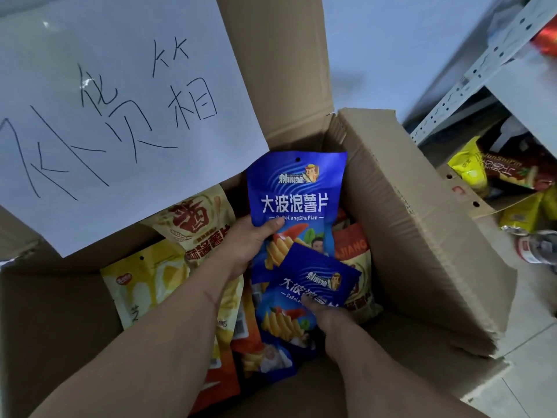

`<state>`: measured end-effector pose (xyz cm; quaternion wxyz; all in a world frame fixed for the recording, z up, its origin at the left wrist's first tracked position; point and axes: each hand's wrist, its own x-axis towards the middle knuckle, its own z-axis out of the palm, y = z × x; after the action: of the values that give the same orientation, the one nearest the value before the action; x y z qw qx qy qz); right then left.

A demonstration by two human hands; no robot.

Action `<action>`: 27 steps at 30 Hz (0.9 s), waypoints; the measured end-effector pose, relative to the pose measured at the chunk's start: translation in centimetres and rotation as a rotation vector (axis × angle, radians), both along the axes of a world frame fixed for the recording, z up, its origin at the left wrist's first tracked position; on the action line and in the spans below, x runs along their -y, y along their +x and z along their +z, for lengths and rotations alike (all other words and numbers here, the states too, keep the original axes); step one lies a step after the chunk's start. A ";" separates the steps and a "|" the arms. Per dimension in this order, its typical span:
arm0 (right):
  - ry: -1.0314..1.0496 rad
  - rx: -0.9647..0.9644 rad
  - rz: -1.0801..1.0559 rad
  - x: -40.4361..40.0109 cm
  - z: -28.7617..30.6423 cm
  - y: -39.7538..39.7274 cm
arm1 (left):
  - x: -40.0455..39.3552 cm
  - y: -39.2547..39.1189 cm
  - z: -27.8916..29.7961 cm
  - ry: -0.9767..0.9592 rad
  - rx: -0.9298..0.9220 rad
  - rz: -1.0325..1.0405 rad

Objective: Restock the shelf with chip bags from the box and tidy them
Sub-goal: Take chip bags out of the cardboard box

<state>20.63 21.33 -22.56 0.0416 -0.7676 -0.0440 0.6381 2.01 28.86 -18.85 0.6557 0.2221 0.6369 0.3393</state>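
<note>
An open cardboard box holds several chip bags. My left hand grips an upright blue chip bag by its left edge, thumb across the front. My right hand holds a second blue chip bag, tilted and overlapping the lower part of the first one. Yellow bags and an orange bag lie beneath them inside the box. The metal shelf stands at the right.
A white handwritten sheet covers the box's far-left flap. The shelf's low level holds yellow bags and a red-brown bag in a carton. A plastic bottle lies on the tiled floor at right.
</note>
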 end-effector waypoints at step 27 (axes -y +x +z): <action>0.711 -0.127 -0.116 9.6 38.9 18.9 | -1.8 19.5 39.0 0.243 0.068 -0.541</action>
<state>39.53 11.72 16.33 0.3446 -0.6652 -0.2165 0.6259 21.53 30.62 20.12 0.7120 0.4490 0.4869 0.2332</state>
